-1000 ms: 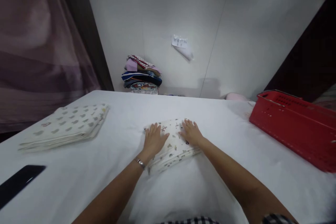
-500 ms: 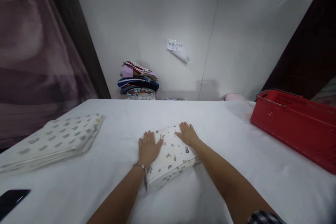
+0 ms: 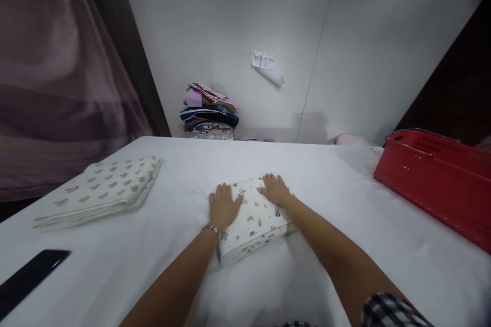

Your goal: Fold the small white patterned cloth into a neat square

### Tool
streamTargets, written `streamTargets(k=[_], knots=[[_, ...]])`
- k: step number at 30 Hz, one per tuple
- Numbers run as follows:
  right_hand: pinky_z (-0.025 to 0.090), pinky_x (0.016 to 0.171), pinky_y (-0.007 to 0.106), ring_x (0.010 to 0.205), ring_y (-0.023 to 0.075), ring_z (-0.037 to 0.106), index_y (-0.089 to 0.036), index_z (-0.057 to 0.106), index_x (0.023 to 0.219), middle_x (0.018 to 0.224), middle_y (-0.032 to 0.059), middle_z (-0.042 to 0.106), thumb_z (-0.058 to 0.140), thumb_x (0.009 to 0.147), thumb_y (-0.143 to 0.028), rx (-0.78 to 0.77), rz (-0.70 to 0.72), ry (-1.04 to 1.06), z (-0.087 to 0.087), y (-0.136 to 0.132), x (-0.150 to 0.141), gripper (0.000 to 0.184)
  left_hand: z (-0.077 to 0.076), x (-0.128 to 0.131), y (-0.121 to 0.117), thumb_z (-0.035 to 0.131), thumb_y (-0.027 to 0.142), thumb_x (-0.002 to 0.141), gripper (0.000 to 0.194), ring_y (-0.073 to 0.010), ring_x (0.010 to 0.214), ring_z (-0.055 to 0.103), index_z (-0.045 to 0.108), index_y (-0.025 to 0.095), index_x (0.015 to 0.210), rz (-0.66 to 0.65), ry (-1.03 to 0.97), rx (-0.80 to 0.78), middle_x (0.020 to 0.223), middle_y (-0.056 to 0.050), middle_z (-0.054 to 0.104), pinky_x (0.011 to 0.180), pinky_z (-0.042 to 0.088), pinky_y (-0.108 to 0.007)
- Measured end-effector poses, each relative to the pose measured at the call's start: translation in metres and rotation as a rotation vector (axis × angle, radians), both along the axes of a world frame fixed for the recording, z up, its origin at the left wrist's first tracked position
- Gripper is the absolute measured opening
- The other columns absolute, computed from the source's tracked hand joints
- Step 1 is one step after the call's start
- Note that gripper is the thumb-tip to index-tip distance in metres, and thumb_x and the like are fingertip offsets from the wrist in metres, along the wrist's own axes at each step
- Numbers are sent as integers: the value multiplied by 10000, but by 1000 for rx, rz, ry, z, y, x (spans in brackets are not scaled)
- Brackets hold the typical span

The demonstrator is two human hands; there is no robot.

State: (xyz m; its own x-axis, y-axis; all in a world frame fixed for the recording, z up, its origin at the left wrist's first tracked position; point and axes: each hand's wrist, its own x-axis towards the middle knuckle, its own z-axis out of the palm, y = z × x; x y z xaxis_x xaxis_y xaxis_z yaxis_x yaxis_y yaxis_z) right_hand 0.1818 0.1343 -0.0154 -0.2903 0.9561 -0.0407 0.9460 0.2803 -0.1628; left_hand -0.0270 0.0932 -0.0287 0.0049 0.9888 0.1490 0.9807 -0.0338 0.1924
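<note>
A small folded white cloth with little printed figures [image 3: 255, 222] lies in the middle of the white table [image 3: 318, 184]. My left hand [image 3: 223, 208] rests flat on its left part, fingers stretched out, a bracelet on the wrist. My right hand [image 3: 275, 190] lies flat on the cloth's far right corner, fingers spread. Neither hand grips anything.
A larger folded patterned cloth [image 3: 102, 190] lies at the table's left. A red plastic basket [image 3: 437, 179] stands at the right edge. A dark flat phone-like object [image 3: 28, 278] lies at the near left. A pile of folded clothes [image 3: 209, 111] sits by the wall behind the table.
Both hands stay flat on the small cloth, sliding slightly over it. The view has shifted a little; the cloth stays in place.
</note>
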Motion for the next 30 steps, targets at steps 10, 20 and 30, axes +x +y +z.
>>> streamTargets(k=[10,20,30], knots=[[74,1105,449,1394,249,97,-126,259,1428,1509,117,156,182,895,-611,-32,178,110,1,-36,-28,724,1,0,1,251,565,867,699,-298,1372,173,371,97,1371,-7,-7,4,1469,-155,283,1079,147,-506],[72,1107,477,1393,252,108,-152,273,1425,1504,118,177,321,889,-552,-57,278,154,1,-69,-35,671,11,17,-20,260,498,898,604,-276,1372,192,394,138,1364,-119,5,23,1471,-122,291,1097,117,-492],[51,1101,481,1395,260,80,-143,286,1418,1511,108,158,299,901,-518,-33,119,164,-3,-76,-4,639,-9,20,-31,274,595,864,698,-280,1374,185,384,135,1377,-162,-11,37,1473,-119,284,1115,67,-483]])
